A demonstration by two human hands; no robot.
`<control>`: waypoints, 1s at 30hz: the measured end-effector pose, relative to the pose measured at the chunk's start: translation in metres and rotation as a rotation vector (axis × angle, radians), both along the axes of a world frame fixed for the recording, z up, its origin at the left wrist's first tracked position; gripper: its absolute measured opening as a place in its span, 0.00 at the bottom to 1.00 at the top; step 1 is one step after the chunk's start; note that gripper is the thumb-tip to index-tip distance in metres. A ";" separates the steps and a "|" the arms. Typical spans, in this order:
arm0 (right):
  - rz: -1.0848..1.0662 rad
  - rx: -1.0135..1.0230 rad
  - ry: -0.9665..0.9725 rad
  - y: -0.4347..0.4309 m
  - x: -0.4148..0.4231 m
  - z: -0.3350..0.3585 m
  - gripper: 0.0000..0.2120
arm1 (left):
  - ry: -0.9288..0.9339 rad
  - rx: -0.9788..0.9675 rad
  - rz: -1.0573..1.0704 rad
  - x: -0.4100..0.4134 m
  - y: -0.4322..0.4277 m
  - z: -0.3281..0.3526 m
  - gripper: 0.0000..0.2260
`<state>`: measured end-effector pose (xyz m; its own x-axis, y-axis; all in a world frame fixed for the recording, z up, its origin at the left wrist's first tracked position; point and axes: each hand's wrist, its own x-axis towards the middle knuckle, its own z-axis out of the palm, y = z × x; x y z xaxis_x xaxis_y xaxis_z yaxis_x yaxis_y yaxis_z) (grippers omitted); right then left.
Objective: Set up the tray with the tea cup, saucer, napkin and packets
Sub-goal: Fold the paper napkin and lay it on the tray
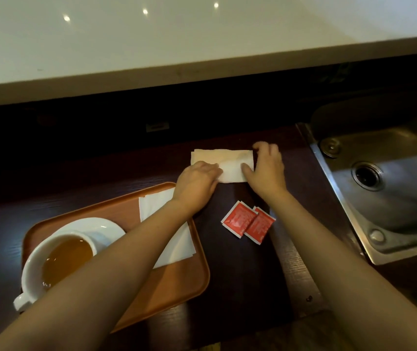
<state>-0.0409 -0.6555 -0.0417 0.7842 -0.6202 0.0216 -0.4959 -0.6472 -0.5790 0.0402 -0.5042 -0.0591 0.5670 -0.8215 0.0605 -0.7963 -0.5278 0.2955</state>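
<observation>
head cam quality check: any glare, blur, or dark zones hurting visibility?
Head view: ceiling-light glare spots on the white upper counter; the band under its overhang is almost black. Right hand shows motion blur at the fingers, left hand is sharper, both on the folded napkin. Wide-angle bending curves the counter edge and sink. Red packets are clear, print unreadable.

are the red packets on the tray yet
No, the two red packets lie on the dark counter, right of the orange tray.
</observation>
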 end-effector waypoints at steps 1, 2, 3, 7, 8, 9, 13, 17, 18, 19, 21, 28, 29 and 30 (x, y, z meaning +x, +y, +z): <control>0.102 -0.072 -0.007 -0.002 -0.004 -0.001 0.23 | -0.018 -0.011 -0.007 0.000 0.000 0.000 0.14; 0.222 -0.112 0.023 -0.004 -0.008 -0.003 0.22 | -0.029 -0.026 -0.009 0.000 0.000 0.000 0.13; 0.328 -0.130 0.078 -0.006 -0.012 -0.005 0.20 | -0.035 -0.044 -0.009 0.000 0.000 0.000 0.12; 0.342 -0.098 0.064 -0.011 -0.016 -0.015 0.10 | -0.039 -0.091 0.015 -0.003 -0.001 -0.001 0.12; 0.306 -0.085 0.020 -0.011 -0.015 -0.015 0.07 | -0.035 -0.103 0.023 -0.002 -0.001 -0.001 0.12; 0.283 -0.065 -0.015 -0.010 -0.014 -0.014 0.06 | -0.031 -0.114 0.027 -0.002 -0.002 0.001 0.12; 0.278 0.093 -0.102 -0.010 -0.013 -0.003 0.04 | -0.021 -0.148 0.020 -0.002 -0.001 0.011 0.16; 0.303 0.410 -0.147 -0.015 -0.012 0.009 0.06 | 0.148 -0.270 0.142 -0.004 -0.001 0.020 0.11; 0.319 0.466 -0.158 -0.016 -0.012 0.011 0.09 | 0.236 -0.314 0.186 -0.003 -0.002 0.023 0.10; 0.319 0.502 -0.161 -0.018 -0.012 0.014 0.10 | 0.328 -0.348 0.228 -0.002 -0.003 0.026 0.09; 0.277 0.534 -0.157 -0.019 -0.013 0.018 0.07 | 0.532 -0.403 0.316 0.000 -0.003 0.032 0.08; 0.119 0.881 -0.248 -0.003 -0.003 0.037 0.05 | 0.884 -0.545 0.486 -0.025 0.019 0.044 0.14; 0.137 0.890 -0.207 0.002 -0.002 0.039 0.06 | 0.838 -0.556 0.505 -0.031 0.025 0.046 0.15; 0.159 0.885 -0.166 0.007 -0.001 0.041 0.08 | 0.784 -0.563 0.533 -0.037 0.033 0.047 0.16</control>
<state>-0.0416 -0.6489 -0.0007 0.8911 -0.3490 -0.2899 -0.3046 0.0134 -0.9524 0.0028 -0.4712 -0.0125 0.8852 -0.4282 -0.1818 0.0068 -0.3789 0.9254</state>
